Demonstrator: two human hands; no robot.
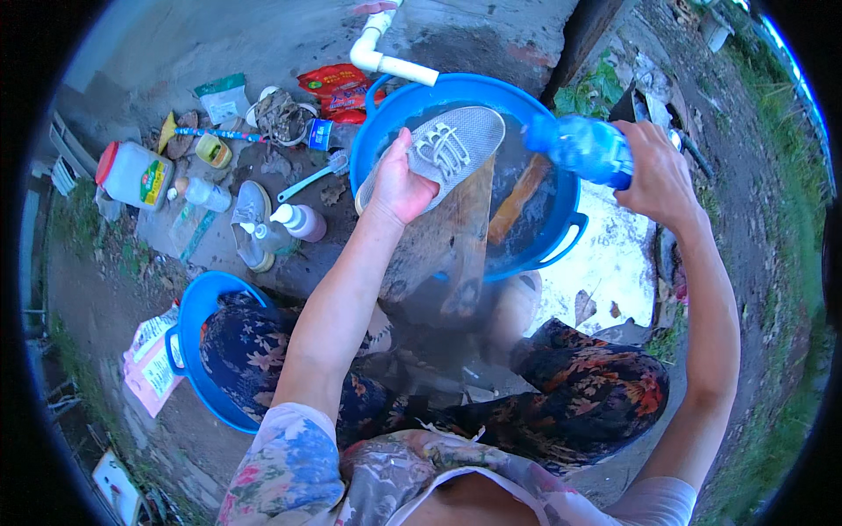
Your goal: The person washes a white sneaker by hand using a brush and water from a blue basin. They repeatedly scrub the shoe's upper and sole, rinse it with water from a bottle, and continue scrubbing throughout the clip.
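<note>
My left hand (pixel 407 188) grips a grey mesh lace-up shoe (pixel 469 138) by its heel end, laces facing up, toe pointing away to the right. The shoe is held over a large blue basin (pixel 568 197) of murky water. Out to the right, my right hand (pixel 656 174) is closed around a blue plastic bottle (pixel 586 149). The bottle lies roughly sideways, its left end towards the shoe and smeared by motion. A wooden washboard or plank (pixel 460 230) leans out of the basin towards me, and a brown wooden-looking piece (pixel 517 200) rests in the water.
A white pipe (pixel 392 65) overhangs the basin's back rim. Left of the basin are a long-handled brush (pixel 307 178), a pump bottle (pixel 301 221), a second grey shoe (pixel 252 213) and a red-lidded jar (pixel 133 174). Another blue tub (pixel 182 337) stands by my left knee.
</note>
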